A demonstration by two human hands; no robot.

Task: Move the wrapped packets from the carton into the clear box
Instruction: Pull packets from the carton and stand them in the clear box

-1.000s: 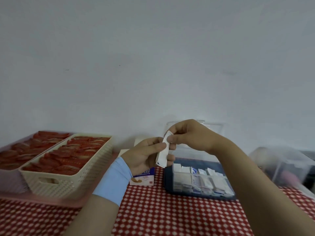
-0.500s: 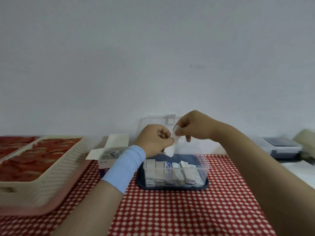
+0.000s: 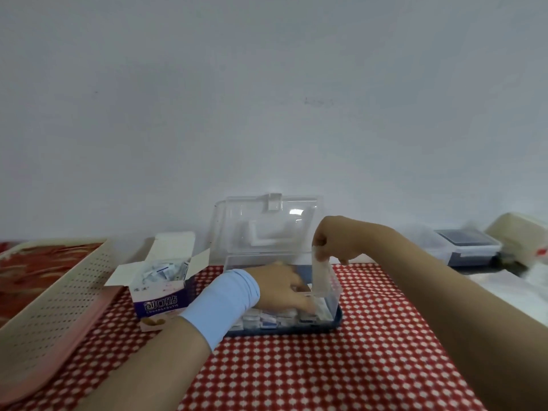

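Right hand is up over the right end of the box, its fingers clamped on the top edge of a white packet. The packet hangs upright, its lower end dipping below the rim, just inside the right wall. Left hand is down in the box, its fingers lying fairly straight and loosely apart, flat on the row of packets standing on edge along the front wall, just left of the hanging one. A pale blue sleeve covers that wrist. The lid stands open behind, against the wall. To the left, just beside the box, sits the carton, flaps open, more wrapped packets heaped inside. Further left, a cream perforated basket with red contents. All of it is on a bench with a red checked cloth.
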